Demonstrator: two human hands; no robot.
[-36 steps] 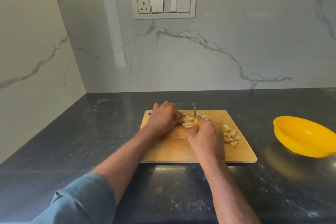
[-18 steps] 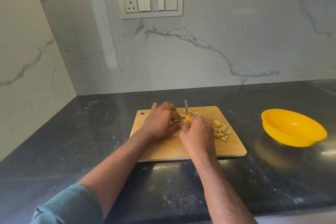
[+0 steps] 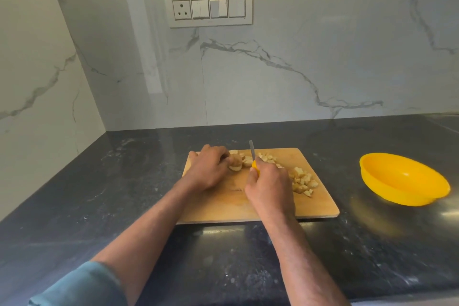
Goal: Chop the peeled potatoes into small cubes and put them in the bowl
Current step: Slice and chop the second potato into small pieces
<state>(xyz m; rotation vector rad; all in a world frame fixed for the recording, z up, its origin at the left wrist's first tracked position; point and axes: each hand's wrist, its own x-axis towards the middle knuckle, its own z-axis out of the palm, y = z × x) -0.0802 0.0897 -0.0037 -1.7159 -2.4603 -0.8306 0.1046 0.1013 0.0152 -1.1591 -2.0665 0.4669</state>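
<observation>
Wearing a blue-teal sleeve on the left arm, fabric bunching in soft folds and ending above the elbow. Leaving the left forearm bare from there down to the left hand. Showing no sleeve on the right arm, bare up to the frame's edge. Wearing no rings, watch or gloves on the right hand.

Head view, down onto countertop.
</observation>
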